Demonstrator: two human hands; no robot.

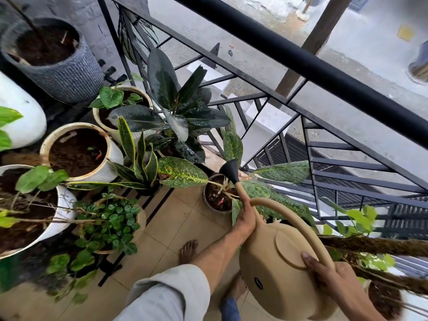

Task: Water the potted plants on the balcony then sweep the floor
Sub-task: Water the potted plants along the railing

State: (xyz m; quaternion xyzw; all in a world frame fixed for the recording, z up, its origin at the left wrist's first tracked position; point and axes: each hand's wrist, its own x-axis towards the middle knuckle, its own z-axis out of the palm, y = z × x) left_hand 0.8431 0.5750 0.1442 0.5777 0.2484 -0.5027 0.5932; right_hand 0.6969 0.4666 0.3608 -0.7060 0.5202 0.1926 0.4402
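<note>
A tan watering can [278,272] is tipped forward, its black rose [230,169] above a small dark pot [216,195] holding a speckled-leaf plant. My left hand [245,220] grips the base of the spout. My right hand [333,276] grips the arched handle at the rear of the can. No water stream is visible. Other plants stand to the left: a rubber plant [176,105], a snake plant [139,158], and a small-leaved plant in a woven pot [111,218].
White pots [113,154] and a grey woven pot [67,77] crowd a black rack on the left. A black metal railing [301,63] runs diagonally along the right. Tan floor tiles [166,228] lie below, with my bare feet on them. A mossy pole crosses at right.
</note>
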